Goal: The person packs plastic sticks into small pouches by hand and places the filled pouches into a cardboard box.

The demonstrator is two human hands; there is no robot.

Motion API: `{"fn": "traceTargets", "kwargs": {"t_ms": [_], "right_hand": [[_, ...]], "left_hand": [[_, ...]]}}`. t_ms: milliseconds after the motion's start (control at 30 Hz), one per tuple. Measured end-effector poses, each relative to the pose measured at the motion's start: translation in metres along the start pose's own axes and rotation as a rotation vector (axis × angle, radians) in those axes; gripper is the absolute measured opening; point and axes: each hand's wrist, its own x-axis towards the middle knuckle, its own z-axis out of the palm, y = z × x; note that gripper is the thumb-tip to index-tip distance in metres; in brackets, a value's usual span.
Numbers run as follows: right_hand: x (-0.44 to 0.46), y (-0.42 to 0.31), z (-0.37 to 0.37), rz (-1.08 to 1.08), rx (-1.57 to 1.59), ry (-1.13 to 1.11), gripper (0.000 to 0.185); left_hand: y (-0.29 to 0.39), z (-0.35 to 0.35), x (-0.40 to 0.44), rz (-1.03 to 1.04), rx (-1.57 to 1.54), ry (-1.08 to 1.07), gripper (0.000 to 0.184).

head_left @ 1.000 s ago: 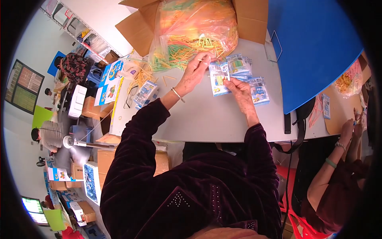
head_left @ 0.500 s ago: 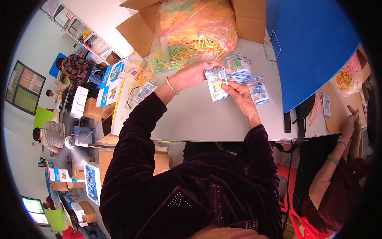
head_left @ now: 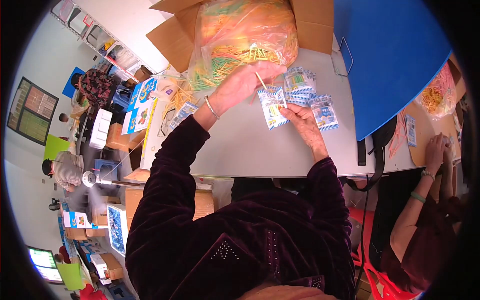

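My right hand (head_left: 302,121) pinches a small clear packet (head_left: 272,111) with blue-and-white striped ends, between thumb and fingers. Yellowish sticks show through its front. From the packet's top edge a pale yellow stick (head_left: 261,81) juts up, slanting across my left palm. My left hand (head_left: 245,84) is just above the packet with fingers stretched out to the right, slightly blurred; whether it touches the stick is unclear. Right beside my hands, several similar filled packets (head_left: 324,112) lie in a loose pile.
A cardboard box (head_left: 312,25) at the back holds a clear bag of coloured sticks (head_left: 245,55). Glasses (head_left: 164,125) and another packet (head_left: 183,114) lie at left. A blue panel (head_left: 395,60) borders the right side. Beyond it is a co-worker's arm (head_left: 412,215).
My left hand has come off the packet's top and moved slightly up and left. The yellow stick now projects from the packet. My right hand still holds it, almost unmoved.
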Motion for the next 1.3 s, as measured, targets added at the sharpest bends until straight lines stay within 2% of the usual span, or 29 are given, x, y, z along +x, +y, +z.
{"fn": "traceTargets", "kwargs": {"t_ms": [33, 100, 233, 300, 433, 500, 600, 700, 900, 1033, 1100, 1233, 1300], "right_hand": [[0.0, 0.0, 0.0, 0.0, 0.0, 0.0, 0.027], [0.0, 0.001, 0.0, -0.027, 0.043, -0.035, 0.027], [-0.003, -0.001, 0.0, -0.037, -0.018, -0.025, 0.026], [-0.004, -0.001, 0.0, -0.008, 0.054, -0.005, 0.026], [0.003, 0.006, -0.001, -0.053, 0.023, 0.023, 0.025], [0.005, 0.006, 0.003, -0.091, 0.064, 0.02, 0.025], [0.0, -0.002, 0.007, -0.095, 0.095, 0.042, 0.024], [0.006, 0.002, -0.005, -0.053, -0.081, -0.006, 0.022], [0.001, 0.001, 0.002, -0.038, 0.111, 0.023, 0.02], [0.005, 0.004, -0.001, -0.06, 0.038, -0.003, 0.018], [0.006, 0.004, -0.001, -0.064, 0.065, 0.012, 0.017], [0.004, 0.005, 0.002, -0.054, 0.019, 0.007, 0.016], [0.001, 0.0, 0.006, -0.047, -0.001, 0.021, 0.017]], "left_hand": [[-0.003, 0.001, 0.0, 0.0, 0.001, 0.0, 0.041], [-0.011, 0.002, -0.001, -0.054, 0.262, -0.107, 0.04], [-0.014, 0.004, -0.01, -0.121, 0.502, -0.11, 0.04], [-0.007, 0.009, -0.014, 0.034, 0.866, -0.012, 0.038], [-0.013, 0.01, -0.017, -0.002, 0.904, 0.08, 0.04], [-0.029, 0.007, -0.015, 0.014, 0.678, 0.068, 0.044], [-0.031, 0.012, -0.014, 0.007, 0.62, 0.168, 0.044], [-0.036, 0.019, -0.011, 0.037, 0.602, 0.177, 0.042], [-0.047, 0.016, -0.008, 0.027, 0.483, 0.193, 0.046], [-0.047, 0.013, -0.01, -0.015, 0.449, 0.197, 0.044], [-0.043, 0.02, -0.009, 0.035, 0.392, 0.134, 0.046], [-0.044, 0.023, -0.008, 0.0, 0.544, 0.187, 0.051], [-0.046, 0.021, -0.008, 0.048, 0.678, 0.237, 0.052]]}}
